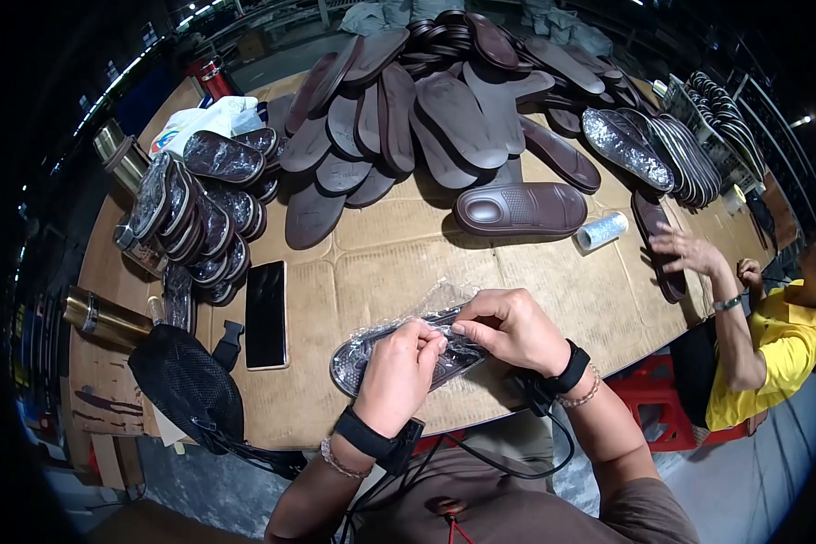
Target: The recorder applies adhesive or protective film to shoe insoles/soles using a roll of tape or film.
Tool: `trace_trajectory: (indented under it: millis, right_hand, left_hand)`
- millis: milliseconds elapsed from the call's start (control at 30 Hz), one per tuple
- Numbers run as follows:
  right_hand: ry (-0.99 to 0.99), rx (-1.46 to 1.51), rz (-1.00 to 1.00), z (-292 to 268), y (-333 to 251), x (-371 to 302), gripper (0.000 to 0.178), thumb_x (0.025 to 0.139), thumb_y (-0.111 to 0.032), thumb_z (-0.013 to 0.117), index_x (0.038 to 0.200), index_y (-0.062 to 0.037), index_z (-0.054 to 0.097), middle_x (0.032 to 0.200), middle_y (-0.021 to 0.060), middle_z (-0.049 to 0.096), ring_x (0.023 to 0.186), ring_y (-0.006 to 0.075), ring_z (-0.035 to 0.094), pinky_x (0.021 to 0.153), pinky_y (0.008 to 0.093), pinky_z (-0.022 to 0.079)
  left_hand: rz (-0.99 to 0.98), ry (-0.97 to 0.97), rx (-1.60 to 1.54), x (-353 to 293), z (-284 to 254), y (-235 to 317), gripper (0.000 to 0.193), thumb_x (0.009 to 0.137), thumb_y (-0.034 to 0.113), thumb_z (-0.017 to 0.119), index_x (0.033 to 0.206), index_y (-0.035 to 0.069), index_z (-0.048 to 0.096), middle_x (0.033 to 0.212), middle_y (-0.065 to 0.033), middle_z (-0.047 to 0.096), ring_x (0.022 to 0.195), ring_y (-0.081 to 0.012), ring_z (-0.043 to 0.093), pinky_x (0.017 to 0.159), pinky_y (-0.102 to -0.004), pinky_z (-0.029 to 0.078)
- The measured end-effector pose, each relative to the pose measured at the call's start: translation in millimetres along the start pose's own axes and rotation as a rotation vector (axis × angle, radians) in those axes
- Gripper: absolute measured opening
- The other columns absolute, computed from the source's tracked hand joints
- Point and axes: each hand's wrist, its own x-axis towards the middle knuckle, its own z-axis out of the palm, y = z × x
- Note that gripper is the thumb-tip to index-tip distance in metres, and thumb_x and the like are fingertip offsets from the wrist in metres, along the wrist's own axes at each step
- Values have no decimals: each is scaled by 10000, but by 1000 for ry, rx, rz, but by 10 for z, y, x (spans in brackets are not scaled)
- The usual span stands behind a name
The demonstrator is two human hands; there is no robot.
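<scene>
A dark brown shoe sole (348, 363) lies on the cardboard table cover before me, loosely covered in clear plastic film (435, 300). Over its middle, my left hand (397, 364) pinches the film between thumb and fingers. Close beside it, my right hand (515, 328) is also closed in a pinch on the film. The two sets of fingertips nearly meet, and parts of the sole are hidden beneath them. Beyond my hands, a single bare sole (521, 209) rests with its textured face up, next to a small roll of film (602, 232).
A heap of bare soles (458, 127) covers the far side. Film-wrapped soles (210, 213) are stacked at left, near a black phone (267, 315), a mesh bag (186, 381) and a gold flask (109, 313). At right sits a co-worker in yellow (762, 363), one hand over another sole (653, 243).
</scene>
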Motion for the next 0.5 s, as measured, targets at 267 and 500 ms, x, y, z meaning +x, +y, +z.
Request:
trace_trajectory:
  millis: [267, 500]
  right_hand:
    - [137, 12, 216, 80, -128, 16, 139, 921, -133, 747, 900, 4, 761, 773, 166, 711, 625, 264, 680, 601, 363, 531]
    - [137, 54, 169, 48, -15, 57, 154, 930, -143, 761, 918, 11, 764, 715, 137, 693, 593, 216, 643, 590, 331, 518]
  left_hand:
    - [-49, -48, 33, 29, -37, 12, 135, 1025, 89, 620, 1019, -45, 601, 862, -157, 762, 779, -190, 765, 686, -308, 592]
    - [-135, -100, -36, 94, -83, 30, 133, 1025, 110, 611, 1027, -23, 603, 871, -128, 757, 743, -155, 739, 672, -296, 577]
